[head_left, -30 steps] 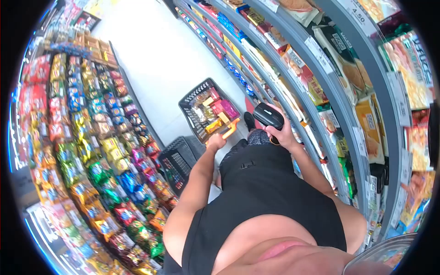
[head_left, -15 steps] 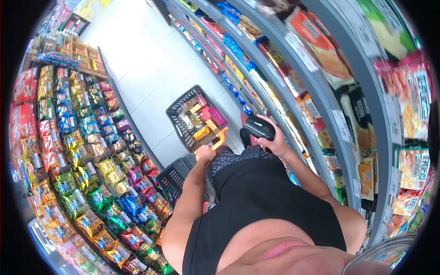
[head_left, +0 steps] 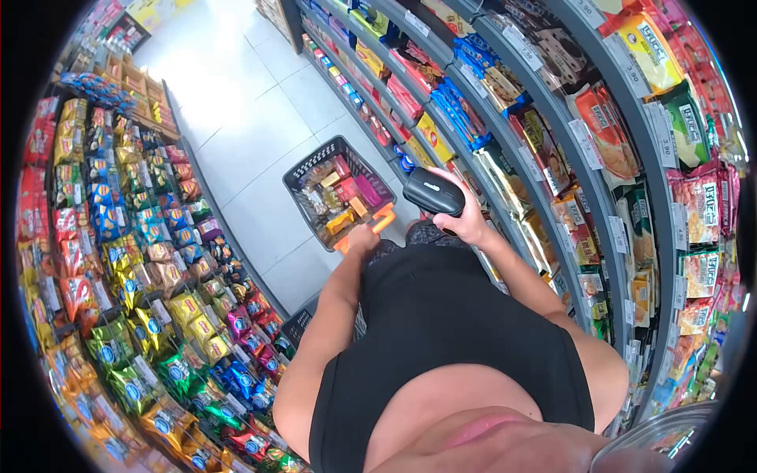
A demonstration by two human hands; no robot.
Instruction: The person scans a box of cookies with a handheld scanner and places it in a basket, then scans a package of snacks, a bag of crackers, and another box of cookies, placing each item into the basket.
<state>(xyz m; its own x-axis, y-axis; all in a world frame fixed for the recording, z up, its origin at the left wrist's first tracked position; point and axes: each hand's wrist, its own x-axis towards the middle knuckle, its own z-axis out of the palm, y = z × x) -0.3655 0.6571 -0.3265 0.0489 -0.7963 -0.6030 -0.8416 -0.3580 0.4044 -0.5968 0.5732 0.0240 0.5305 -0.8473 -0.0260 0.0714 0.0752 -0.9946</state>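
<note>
My left hand (head_left: 364, 237) is closed around the orange handle (head_left: 377, 221) of a dark shopping basket (head_left: 311, 169) that rolls ahead of me, filled with several snack packs. My right hand (head_left: 467, 219) grips a black handheld scanner (head_left: 432, 191), held in front of my waist beside the right-hand shelves. I wear a black sleeveless top.
Grey shelves (head_left: 552, 118) of packaged snacks line the right of the aisle with price tags on their edges. Racks of colourful chip bags (head_left: 142, 260) run along the left. A second dark basket (head_left: 298, 322) sits low at my left. White tiled floor (head_left: 236, 94) stretches ahead.
I have moved forward down the aisle with the basket in front. The second basket has slipped back beside me. The scanner stays in my right hand, slightly higher.
</note>
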